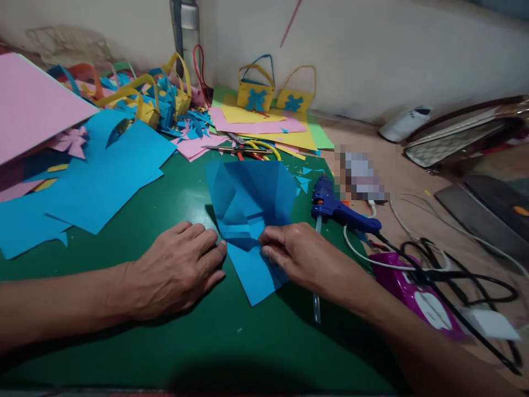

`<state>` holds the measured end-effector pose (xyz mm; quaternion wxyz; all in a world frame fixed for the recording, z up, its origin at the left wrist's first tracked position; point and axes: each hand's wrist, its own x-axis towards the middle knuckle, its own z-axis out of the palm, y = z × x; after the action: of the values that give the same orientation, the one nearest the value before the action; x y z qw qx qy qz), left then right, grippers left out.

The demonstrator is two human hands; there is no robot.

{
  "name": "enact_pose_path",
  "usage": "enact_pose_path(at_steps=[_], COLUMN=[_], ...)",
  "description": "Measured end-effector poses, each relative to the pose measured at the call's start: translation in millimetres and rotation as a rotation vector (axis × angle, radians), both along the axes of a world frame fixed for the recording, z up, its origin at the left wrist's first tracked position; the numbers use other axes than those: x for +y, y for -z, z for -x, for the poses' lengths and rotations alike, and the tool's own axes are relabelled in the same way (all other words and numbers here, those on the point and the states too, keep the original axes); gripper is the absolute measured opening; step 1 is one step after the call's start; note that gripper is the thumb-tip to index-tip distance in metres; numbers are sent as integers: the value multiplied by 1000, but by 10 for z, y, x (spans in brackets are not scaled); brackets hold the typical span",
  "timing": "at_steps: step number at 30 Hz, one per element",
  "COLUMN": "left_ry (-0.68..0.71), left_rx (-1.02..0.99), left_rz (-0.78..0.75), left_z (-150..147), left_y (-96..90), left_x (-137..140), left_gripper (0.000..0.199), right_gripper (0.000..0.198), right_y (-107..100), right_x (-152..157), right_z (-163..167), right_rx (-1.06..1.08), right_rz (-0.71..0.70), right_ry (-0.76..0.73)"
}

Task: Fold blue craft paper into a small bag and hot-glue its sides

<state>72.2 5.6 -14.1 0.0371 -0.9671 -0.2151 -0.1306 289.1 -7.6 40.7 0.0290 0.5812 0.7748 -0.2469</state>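
Note:
A partly folded sheet of blue paper (256, 284) is in front of me on the green board, its far part standing up in creased flaps. My right hand (295, 251) pinches a folded edge on the paper's right side between thumb and fingers. My left hand (177, 270) lies at the paper's left edge, its fingers bent and close together. The index fingertip touches the edge there; how firmly it grips is hard to see. A blue glue gun (343, 212) with a clear glue stick lies just right of the paper.
Beyond the paper lie scissors (252, 149) and coloured sheets (268, 127), with two yellow paper bags (255, 98) against the wall. Blue sheets (124, 171) and a pile of paper pieces (165, 99) fill the left. Cables and a purple power strip (417, 298) lie at right.

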Motion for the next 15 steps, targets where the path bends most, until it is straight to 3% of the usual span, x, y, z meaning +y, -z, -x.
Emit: enact_pose_path(at_steps=[6, 15], left_ry=[7, 5], left_rx=[-7, 38], left_rz=[-25, -48], left_z=[6, 3], left_y=[13, 1], left_x=[7, 4], left_gripper=[27, 27], right_gripper=[16, 15], right_y=[34, 131], right_x=[-68, -177], right_z=[81, 149], right_rx=[-179, -422], right_rz=[-90, -315], right_ry=[13, -129])
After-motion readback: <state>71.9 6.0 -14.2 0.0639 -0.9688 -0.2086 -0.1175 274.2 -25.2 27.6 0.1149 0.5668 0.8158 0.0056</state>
